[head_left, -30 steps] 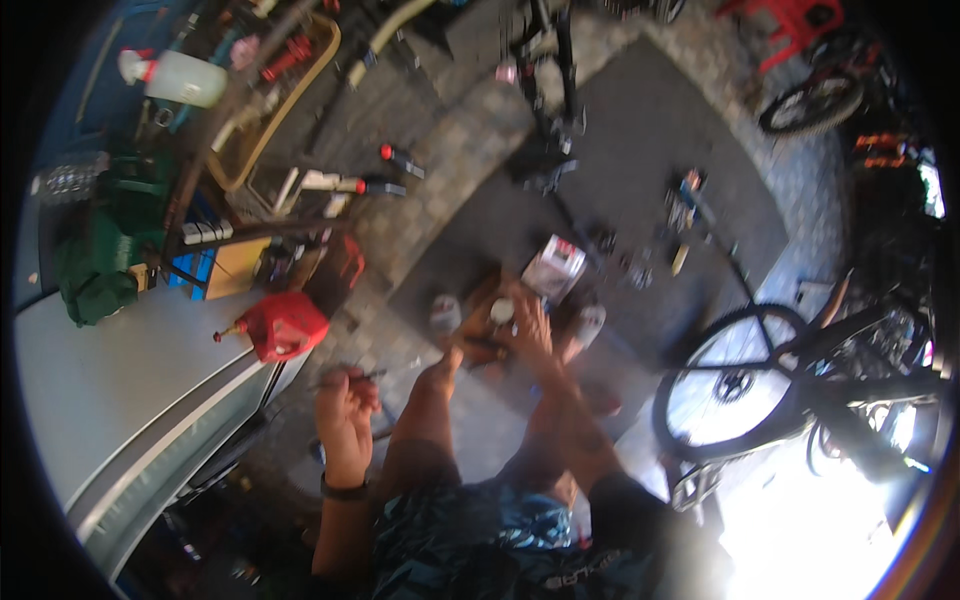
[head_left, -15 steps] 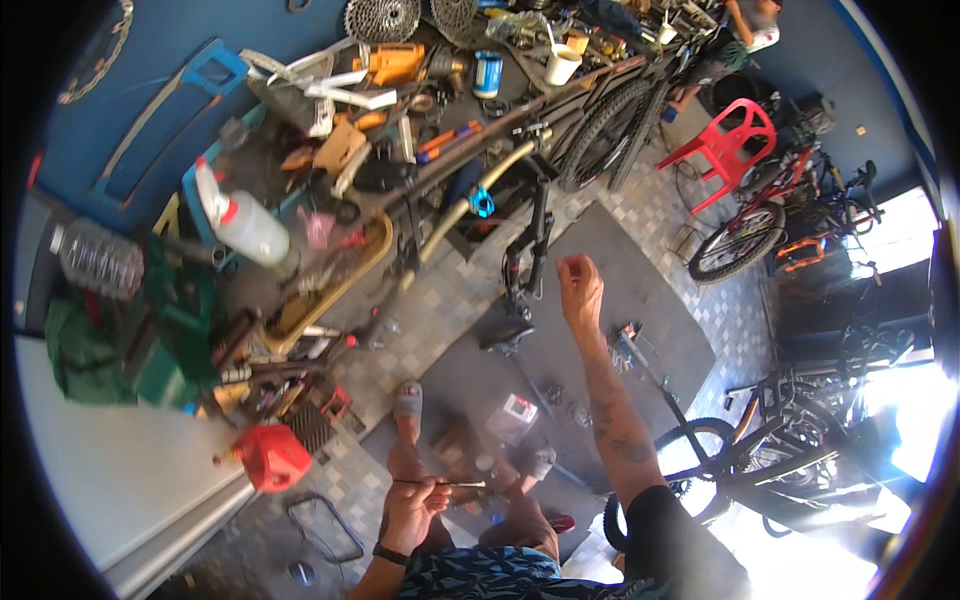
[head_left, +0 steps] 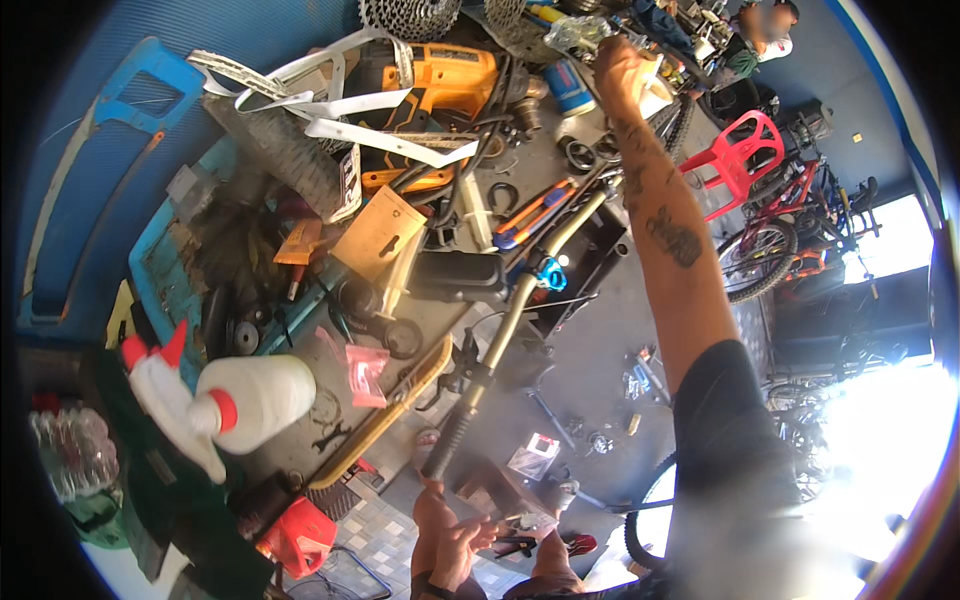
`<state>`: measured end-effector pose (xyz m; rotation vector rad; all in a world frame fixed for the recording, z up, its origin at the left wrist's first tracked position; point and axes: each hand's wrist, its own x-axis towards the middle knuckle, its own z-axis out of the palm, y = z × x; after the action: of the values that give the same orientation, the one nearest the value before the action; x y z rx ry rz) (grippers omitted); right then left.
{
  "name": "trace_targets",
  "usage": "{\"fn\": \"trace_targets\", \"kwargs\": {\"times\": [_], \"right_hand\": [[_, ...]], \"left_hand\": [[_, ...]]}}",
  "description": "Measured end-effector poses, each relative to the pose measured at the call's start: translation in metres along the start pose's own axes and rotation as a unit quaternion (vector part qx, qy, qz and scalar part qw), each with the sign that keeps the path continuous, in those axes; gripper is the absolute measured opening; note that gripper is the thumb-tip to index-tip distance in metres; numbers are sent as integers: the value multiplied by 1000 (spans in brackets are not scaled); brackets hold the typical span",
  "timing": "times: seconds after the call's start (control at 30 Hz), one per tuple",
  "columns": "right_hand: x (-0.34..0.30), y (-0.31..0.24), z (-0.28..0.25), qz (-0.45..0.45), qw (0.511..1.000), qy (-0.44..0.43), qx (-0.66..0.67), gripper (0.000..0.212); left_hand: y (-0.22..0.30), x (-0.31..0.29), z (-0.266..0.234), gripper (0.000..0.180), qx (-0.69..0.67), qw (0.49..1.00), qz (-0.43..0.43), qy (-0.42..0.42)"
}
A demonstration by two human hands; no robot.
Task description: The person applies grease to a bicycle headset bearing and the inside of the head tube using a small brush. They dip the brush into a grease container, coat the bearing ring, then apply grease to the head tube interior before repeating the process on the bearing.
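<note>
My right hand (head_left: 622, 75) is stretched far out over the workbench, at the white cup (head_left: 655, 98). Its fingers are curled closed, and what they hold is hidden. Low in the picture, my left hand (head_left: 460, 548) is near my lap, fingers bent together toward the right. A small dark thing (head_left: 515, 545) shows by its fingertips; I cannot make out what the hand holds. Between me and the bench runs a gold handlebar (head_left: 510, 320) with a blue clamp (head_left: 550, 274) and a dark grip (head_left: 452, 440). A blue can (head_left: 568, 88) stands beside my right hand.
The bench carries a yellow power drill (head_left: 440, 80), white straps (head_left: 390, 140), a cardboard piece (head_left: 378, 230) and a white spray bottle (head_left: 260, 400). A red jug (head_left: 300, 537) sits below. A red chair (head_left: 735, 160) and bicycles (head_left: 760, 255) stand to the right.
My right hand has gone from above the floor mat up to the cup on the bench. The view has come closer to the bench. The thin stick in my left hand no longer shows clearly.
</note>
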<state>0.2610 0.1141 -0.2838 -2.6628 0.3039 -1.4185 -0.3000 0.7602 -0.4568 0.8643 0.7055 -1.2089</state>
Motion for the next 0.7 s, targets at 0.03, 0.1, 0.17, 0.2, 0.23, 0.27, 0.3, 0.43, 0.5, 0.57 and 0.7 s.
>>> {"fn": "trace_targets", "kwargs": {"times": [0.03, 0.1, 0.17, 0.2, 0.23, 0.27, 0.3, 0.43, 0.5, 0.57, 0.7], "right_hand": [[4, 12, 13, -14, 998, -16, -65, 21], [13, 29, 31, 85, 983, -115, -117, 24], [18, 33, 42, 52, 966, -156, -198, 38], [19, 32, 47, 51, 944, -197, -259, 47], [24, 33, 44, 62, 939, -223, -254, 48], [27, 33, 41, 96, 926, -271, -245, 49], [31, 31, 39, 122, 917, -300, -235, 62], [30, 26, 35, 158, 907, -326, -217, 61], [29, 26, 37, 163, 916, -301, -207, 62], [31, 27, 37, 205, 922, -253, -211, 64], [40, 23, 12, 391, 882, -174, 199, 39]], "left_hand": [[-6, 4, -13, 32, -5, 1000, 16, -15], [-12, 13, -31, 34, 5, 1000, -5, 12], [-11, 17, -38, 35, 16, 998, -35, 44], [-8, 21, -37, 33, -9, 998, -33, 45], [-5, 22, -35, 31, -31, 998, -34, 48], [-2, 23, -32, 29, -54, 997, -34, 52], [1, 24, -29, 28, -54, 996, -38, 58], [3, 26, -25, 28, -59, 996, -34, 63], [-3, 28, -29, 29, -65, 995, -34, 64], [-15, 30, -36, 29, -75, 994, -38, 73], [-42, 33, -52, 30, -77, 997, 0, 27]]}}
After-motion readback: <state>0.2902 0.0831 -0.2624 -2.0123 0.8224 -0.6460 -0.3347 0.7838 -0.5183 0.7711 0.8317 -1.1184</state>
